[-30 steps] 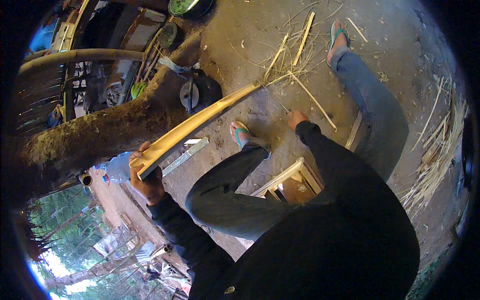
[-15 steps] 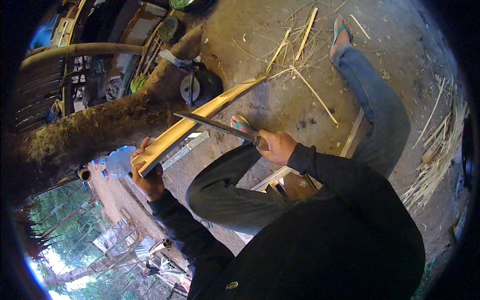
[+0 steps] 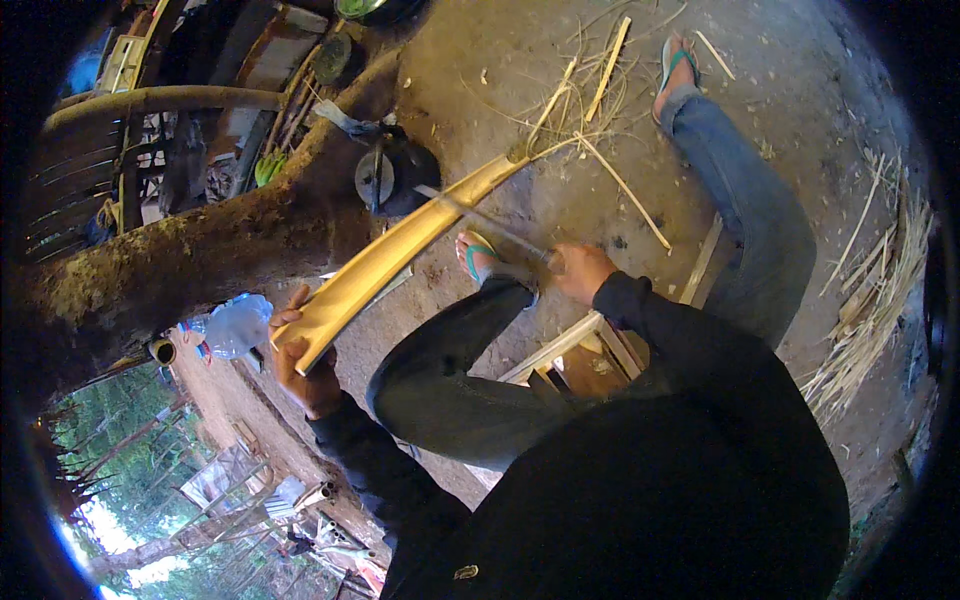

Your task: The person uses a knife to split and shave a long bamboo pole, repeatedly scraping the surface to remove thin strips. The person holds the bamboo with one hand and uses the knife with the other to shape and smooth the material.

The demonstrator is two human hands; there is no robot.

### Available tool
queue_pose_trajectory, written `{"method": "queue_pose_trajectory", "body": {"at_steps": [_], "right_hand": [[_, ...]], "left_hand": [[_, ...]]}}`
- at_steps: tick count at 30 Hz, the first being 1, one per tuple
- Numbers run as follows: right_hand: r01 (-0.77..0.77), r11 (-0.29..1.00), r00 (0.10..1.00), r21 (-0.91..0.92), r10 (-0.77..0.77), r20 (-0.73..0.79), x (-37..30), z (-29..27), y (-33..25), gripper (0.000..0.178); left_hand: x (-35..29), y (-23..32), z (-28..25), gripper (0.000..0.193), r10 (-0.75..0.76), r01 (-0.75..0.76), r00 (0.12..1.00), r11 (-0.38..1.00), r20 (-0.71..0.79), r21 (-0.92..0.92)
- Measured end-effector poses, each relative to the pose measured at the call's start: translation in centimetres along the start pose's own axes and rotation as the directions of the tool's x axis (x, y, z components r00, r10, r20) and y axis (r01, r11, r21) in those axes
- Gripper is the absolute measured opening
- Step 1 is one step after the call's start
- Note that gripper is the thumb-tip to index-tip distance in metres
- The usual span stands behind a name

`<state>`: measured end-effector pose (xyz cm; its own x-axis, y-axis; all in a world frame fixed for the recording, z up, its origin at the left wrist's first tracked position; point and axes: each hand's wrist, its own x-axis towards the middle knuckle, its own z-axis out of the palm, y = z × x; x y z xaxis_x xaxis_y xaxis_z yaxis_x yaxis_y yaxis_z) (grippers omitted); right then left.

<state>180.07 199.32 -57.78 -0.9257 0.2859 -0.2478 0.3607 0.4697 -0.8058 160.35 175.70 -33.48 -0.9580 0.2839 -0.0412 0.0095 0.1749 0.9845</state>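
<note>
My left hand [image 3: 308,378] is closed around the near end of a long split bamboo piece [image 3: 385,250], its pale yellow inner side facing up. The piece slants away to the upper right, and thin strips trail from beyond its far end. In my right hand [image 3: 583,273] is the handle of a long-bladed knife [image 3: 505,233], smeared by motion. Its blade crosses the bamboo nearer the far end, with the tip past the far edge. Whether the blade touches the bamboo or hovers over it, I cannot tell.
Thin strips [image 3: 610,70] lie on the dirt floor ahead. A dark pot [image 3: 410,175] stands by a thick log [image 3: 190,230]. A clear plastic bottle [image 3: 238,325] is beyond my left hand. More strips [image 3: 875,320] are heaped at right, and a wooden frame [image 3: 560,350] sits between my legs.
The knife has shifted along the bamboo toward its far end, and my right hand has moved slightly right. The bamboo has rolled, showing more of its inner face.
</note>
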Motion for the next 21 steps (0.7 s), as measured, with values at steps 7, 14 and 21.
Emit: {"method": "queue_pose_trajectory", "body": {"at_steps": [7, 14, 21], "right_hand": [[-0.239, 0.969, 0.971, -0.069, 0.239, -0.013, 1.8, -0.4, 2.6, 0.038], [-0.087, 0.994, 0.996, -0.07, 0.089, 0.022, 4.2, 2.3, 6.3, 0.032], [-0.303, 0.953, 0.951, -0.017, 0.304, 0.058, 5.3, 4.4, 11.5, 0.04]], "left_hand": [[0.5, -0.6, -0.4, 0.041, 0.105, -0.107, 0.994, 0.99, 0.023, 0.096], [2.5, -0.7, -1.2, 0.036, 0.19, -0.205, 0.973, 0.973, 0.131, 0.108], [4.8, -0.1, -1.7, 0.028, 0.032, -0.026, 0.996, 0.997, 0.084, -0.068]]}}
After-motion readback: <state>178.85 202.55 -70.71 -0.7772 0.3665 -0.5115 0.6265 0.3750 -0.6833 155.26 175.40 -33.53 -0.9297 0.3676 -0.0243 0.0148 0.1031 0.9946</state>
